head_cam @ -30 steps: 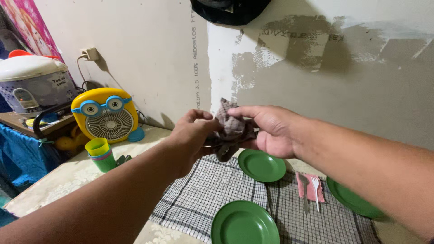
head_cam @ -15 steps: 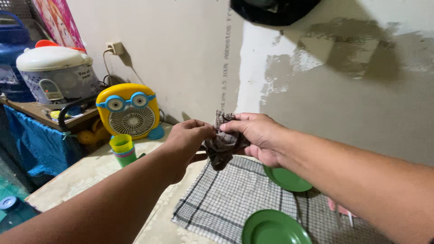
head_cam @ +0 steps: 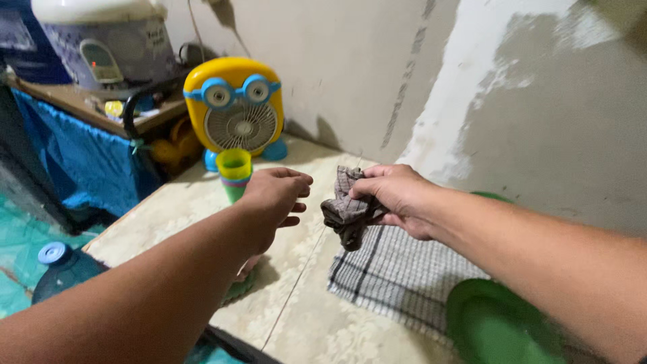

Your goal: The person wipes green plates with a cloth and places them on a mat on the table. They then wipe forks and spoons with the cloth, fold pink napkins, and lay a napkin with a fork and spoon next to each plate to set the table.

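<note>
My right hand (head_cam: 397,195) grips a crumpled grey checked cloth (head_cam: 345,214) and holds it above the tabletop. My left hand (head_cam: 275,199) hangs just left of the cloth, fingers loosely curled, holding nothing and apart from the cloth. Below the cloth a black-and-white checked mat (head_cam: 397,273) lies on the pale table (head_cam: 195,212). A green plate (head_cam: 502,327) rests on the mat at the lower right.
A stack of green plastic cups (head_cam: 234,174) stands in front of a yellow cartoon-shaped fan (head_cam: 234,111). A rice cooker (head_cam: 108,40) sits on a side shelf with a blue cover (head_cam: 81,158). A blue water jug (head_cam: 57,269) stands on the floor. The wall (head_cam: 526,114) is close behind.
My left hand has let go of the cloth and moved left. My right hand keeps the cloth. The view has swung left and down.
</note>
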`<action>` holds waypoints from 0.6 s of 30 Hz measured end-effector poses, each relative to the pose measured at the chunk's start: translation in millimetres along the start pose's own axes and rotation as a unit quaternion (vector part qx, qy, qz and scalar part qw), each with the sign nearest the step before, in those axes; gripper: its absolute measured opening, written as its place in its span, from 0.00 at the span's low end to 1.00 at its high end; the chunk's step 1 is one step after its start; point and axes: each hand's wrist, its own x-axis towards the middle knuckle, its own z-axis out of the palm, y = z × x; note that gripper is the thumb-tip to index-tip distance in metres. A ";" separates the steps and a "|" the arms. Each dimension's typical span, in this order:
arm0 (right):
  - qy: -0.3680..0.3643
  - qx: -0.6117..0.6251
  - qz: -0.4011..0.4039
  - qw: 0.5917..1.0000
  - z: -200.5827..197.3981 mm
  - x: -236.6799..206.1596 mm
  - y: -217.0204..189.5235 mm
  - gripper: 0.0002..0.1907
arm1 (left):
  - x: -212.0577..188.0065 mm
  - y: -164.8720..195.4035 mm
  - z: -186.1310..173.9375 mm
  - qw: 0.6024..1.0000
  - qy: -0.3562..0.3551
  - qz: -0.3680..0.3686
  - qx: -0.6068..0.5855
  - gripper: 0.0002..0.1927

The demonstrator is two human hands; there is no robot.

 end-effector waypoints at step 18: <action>-0.010 -0.199 -0.019 0.980 120.6 132.4 123.8 0.05 | 87.1 -149.6 -101.9 0.975 0.021 -0.002 0.219 0.16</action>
